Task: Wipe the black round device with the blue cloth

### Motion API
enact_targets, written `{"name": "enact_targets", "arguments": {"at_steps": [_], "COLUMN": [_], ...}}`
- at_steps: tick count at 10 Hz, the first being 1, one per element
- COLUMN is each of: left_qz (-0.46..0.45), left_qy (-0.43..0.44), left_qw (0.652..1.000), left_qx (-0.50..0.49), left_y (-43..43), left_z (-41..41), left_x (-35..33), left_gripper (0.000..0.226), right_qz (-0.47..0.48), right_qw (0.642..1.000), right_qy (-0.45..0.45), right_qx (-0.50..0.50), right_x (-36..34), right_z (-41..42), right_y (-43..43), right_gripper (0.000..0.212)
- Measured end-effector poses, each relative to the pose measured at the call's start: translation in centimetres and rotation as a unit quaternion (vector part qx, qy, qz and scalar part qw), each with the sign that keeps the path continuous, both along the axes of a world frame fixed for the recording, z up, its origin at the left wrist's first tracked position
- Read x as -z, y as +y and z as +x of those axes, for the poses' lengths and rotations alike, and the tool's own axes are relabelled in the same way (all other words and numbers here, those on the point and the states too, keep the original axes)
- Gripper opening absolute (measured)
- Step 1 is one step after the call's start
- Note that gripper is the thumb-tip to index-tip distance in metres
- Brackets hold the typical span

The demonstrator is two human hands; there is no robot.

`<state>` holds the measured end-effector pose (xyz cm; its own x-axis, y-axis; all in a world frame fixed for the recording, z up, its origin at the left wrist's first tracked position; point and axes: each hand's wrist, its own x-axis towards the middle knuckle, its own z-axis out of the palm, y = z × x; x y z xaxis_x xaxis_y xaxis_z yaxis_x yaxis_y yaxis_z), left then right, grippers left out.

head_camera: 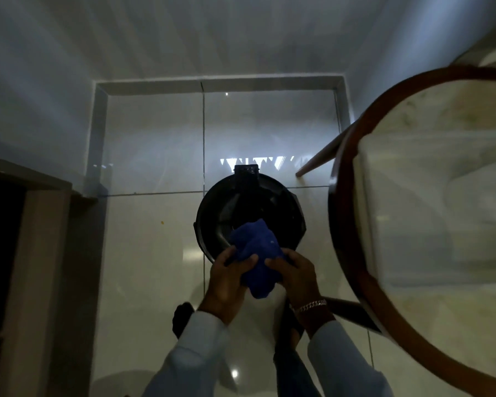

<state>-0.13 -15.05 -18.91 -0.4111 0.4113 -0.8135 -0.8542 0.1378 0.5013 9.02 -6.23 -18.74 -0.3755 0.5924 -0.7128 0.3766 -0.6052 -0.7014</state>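
A black round device [241, 207] stands on the glossy white floor tiles, below me in the middle of the view. A bunched blue cloth [258, 256] lies over its near edge and hangs down toward me. My left hand [226, 279] grips the cloth's left side with thumb and fingers. My right hand [295, 276], with a bracelet at the wrist, pinches the cloth's right side. Both hands sit just at the device's near rim. The cloth hides that part of the rim.
A round table [430, 213] with a dark wooden rim and pale top fills the right side, close to the device. One of its wooden legs [318, 159] slants to the floor. A wooden door frame [40, 253] stands at the left. White walls enclose the corner behind.
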Motion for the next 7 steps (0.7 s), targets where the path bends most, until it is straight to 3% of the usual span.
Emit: {"name": "enact_targets", "arguments": {"at_steps": [1, 2, 3, 4, 5, 6, 7], "left_qz": [0.126, 0.124, 0.107, 0.048, 0.011, -0.018, -0.022], "left_qy": [-0.014, 0.056, 0.165, 0.375, 0.496, 0.485, 0.511], "left_qw": [0.99, 0.982, 0.966, 0.904, 0.825, 0.815, 0.796], "left_qx": [0.07, 0.13, 0.166, 0.197, 0.27, 0.316, 0.323], "left_y": [0.9, 4.6, 9.2, 13.7, 16.5, 16.9, 16.1], "left_z": [0.1, 1.6, 4.0, 7.2, 10.0, 10.6, 9.9], "left_x": [-6.3, -11.7, -15.0, -16.3, -15.8, -14.7, -15.4], "left_gripper": [0.051, 0.043, 0.05, 0.036, 0.04, 0.044, 0.04], "right_qz": [-0.019, -0.035, -0.018, 0.118, 0.231, 0.232, 0.279], "right_qw": [0.997, 0.982, 0.967, 0.98, 0.948, 0.935, 0.898], "right_qy": [0.078, 0.166, 0.202, -0.002, -0.193, -0.265, -0.302], "right_qx": [0.022, 0.079, 0.152, 0.162, 0.101, -0.047, -0.155], "right_x": [-6.7, -12.7, -16.2, -16.6, -15.1, -13.4, -12.9], "right_z": [1.8, 4.9, 8.3, 10.4, 11.3, 11.2, 11.5], "right_y": [2.1, 4.9, 8.0, 11.0, 13.6, 14.8, 14.8], "right_gripper": [0.024, 0.024, 0.034, 0.034, 0.031, 0.034, 0.029]}}
